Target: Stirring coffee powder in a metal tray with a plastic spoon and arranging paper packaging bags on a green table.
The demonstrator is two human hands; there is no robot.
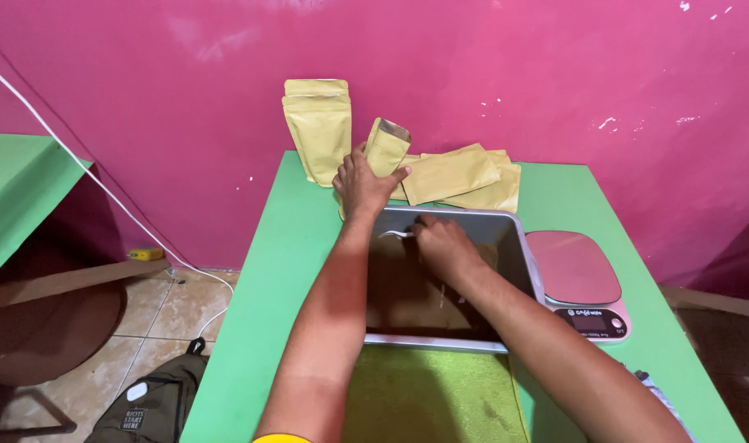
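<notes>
While an open tan pouch (386,148) is gripped upright by the left hand (363,185) at the metal tray's (522,246) far rim, a white spoon (395,235) is pinched inside by the right hand (444,243), pink scale (575,275) beside, flat pouches (464,176) stacked behind, two standing pouches (318,127) against the wall.

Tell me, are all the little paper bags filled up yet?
Not yet. One tan pouch stands upright against the pink wall, perhaps finished. The left hand holds an open pouch at the metal tray, while the right hand works a white spoon in the brown powder. A stack of flat pouches waits, and the pink scale carries nothing.
</notes>
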